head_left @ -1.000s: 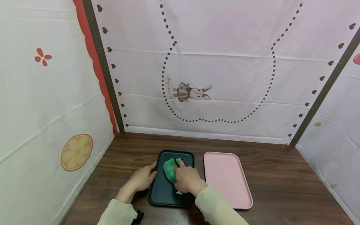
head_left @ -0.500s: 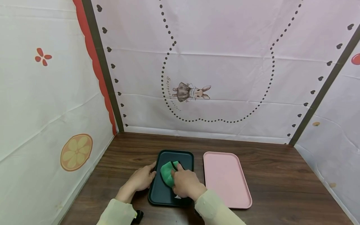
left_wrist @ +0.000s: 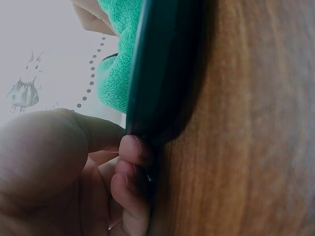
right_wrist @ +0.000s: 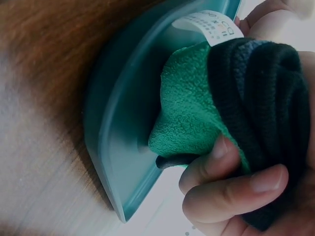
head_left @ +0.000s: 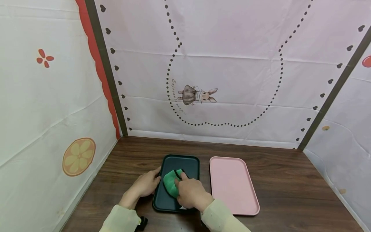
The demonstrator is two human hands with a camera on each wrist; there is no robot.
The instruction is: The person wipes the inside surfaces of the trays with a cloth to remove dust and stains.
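Note:
A dark green tray lies on the table, and my left hand holds its left edge. In the left wrist view the thumb of my left hand meets the tray's rim while the other fingers curl against its outer side. My right hand grips a bunched green terry cloth with black edging, down on the tray's surface. In the right wrist view the fingers curl round the cloth, and its white printed label sticks out. The palm hides part of the cloth.
Just right of the dark tray lies a pink tray, with a narrow gap between them. Both sit on a brown wood-grain table. Printed white fabric walls stand behind and at both sides.
My right hand has slid the green cloth a little to the left and nearer to me across the tray. My left hand stays at the tray's left edge.

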